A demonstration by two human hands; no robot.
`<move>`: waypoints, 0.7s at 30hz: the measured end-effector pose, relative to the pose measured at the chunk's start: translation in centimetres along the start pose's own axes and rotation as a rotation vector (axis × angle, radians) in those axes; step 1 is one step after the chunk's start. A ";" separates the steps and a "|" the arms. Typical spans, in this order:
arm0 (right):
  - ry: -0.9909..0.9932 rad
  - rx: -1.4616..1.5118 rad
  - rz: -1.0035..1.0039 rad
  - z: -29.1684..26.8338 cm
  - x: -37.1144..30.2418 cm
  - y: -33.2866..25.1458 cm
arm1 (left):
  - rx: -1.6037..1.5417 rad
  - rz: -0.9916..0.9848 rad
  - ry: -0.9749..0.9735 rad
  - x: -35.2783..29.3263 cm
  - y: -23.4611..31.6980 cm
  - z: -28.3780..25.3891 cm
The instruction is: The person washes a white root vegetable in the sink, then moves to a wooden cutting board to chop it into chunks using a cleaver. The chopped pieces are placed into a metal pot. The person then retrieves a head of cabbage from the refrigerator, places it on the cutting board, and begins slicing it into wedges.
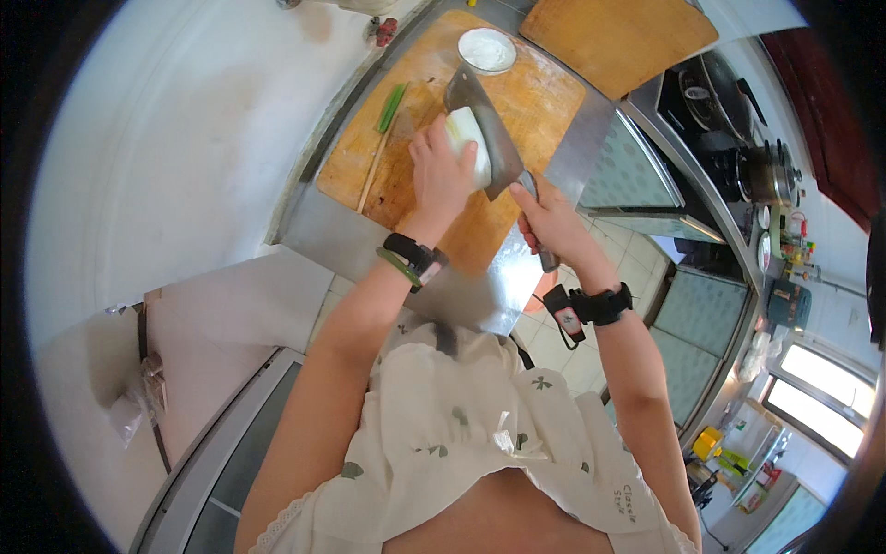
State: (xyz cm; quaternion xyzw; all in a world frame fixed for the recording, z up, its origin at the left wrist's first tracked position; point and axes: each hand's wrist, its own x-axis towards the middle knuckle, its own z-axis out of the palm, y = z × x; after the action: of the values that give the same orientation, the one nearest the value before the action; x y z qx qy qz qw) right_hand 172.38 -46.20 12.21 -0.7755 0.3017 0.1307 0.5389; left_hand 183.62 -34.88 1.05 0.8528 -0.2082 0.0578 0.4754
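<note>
My right hand (552, 222) is closed round the dark handle of a wide cleaver (491, 138), whose blade points up and away to the left. My left hand (441, 175) grips a pale white-green vegetable piece (468, 146) from its left side, over the wooden cutting board (540, 102). The blade stands close along the right side of that piece; I cannot tell whether it touches. Left of them lie green vegetable strips (391, 107) and a thin wooden stick (376, 169). At the board's far end sits a white bowl (486, 50) of white powder.
Under the board is a metal counter (309, 214), along a white wall (166, 138). A second wooden board (618, 37) lies beyond, at the far right. Further right are a wok (715, 92) and a lidded pot (773, 173). Cabinets line the right side.
</note>
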 end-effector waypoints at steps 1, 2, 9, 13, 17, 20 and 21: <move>0.028 -0.007 -0.013 0.5 -0.3 0.1 | -0.019 0.002 -0.013 0.0 -0.3 0.0; 0.052 -0.015 -0.028 1.0 -0.3 0.2 | -0.015 0.001 -0.026 -0.1 -0.3 0.0; 0.005 0.028 0.108 0.7 -3.7 0.6 | -0.047 -0.085 -0.117 -0.4 0.7 -0.8; 0.004 0.007 0.139 0.9 -3.6 1.1 | -0.073 -0.085 -0.100 -0.7 0.1 -0.3; 0.011 0.011 0.105 1.3 -2.5 1.0 | -0.047 -0.075 -0.078 -0.8 -0.3 0.1; 0.053 0.030 0.039 2.2 -1.9 1.7 | -0.037 -0.098 -0.096 -0.6 -0.5 0.0; 0.080 0.031 0.012 2.4 -1.8 2.3 | -0.035 -0.112 -0.108 -0.4 -0.2 -0.1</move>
State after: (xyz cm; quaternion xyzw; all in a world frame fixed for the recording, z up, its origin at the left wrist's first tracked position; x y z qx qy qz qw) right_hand 169.90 -43.93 10.47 -0.7698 0.3294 0.0981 0.5378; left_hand 183.37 -34.54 0.82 0.8566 -0.1865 -0.0185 0.4808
